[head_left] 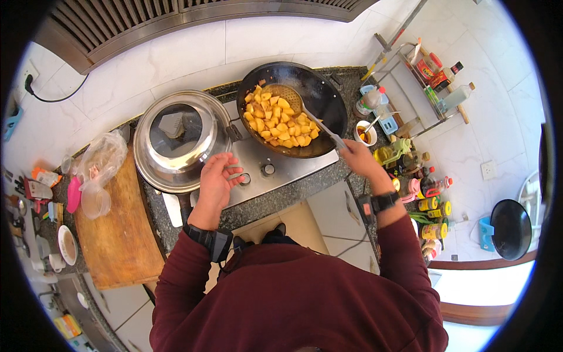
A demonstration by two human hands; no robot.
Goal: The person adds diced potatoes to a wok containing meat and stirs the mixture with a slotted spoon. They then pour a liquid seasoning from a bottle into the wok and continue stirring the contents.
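Observation:
My right hand (355,158) is closed round the handle of a skimmer ladle (284,95), whose perforated bowl rests among yellow potato chunks (274,124). The chunks lie heaped in the left part of a black wok (327,101) on the right side of the gas stove (287,172). My left hand (218,176) hovers over the stove's front edge, fingers apart and loosely curled, holding nothing. Close beside it is a second pan under a domed steel lid with a glass centre (176,141). A stove knob (268,169) shows between my two hands.
A wooden cutting board (111,229) lies at left, with a plastic bag (105,157) and a clear tub (95,200) at its far end. Several bottles and jars (431,205) line the right counter. A small white bowl with a spoon (366,134) stands right of the wok.

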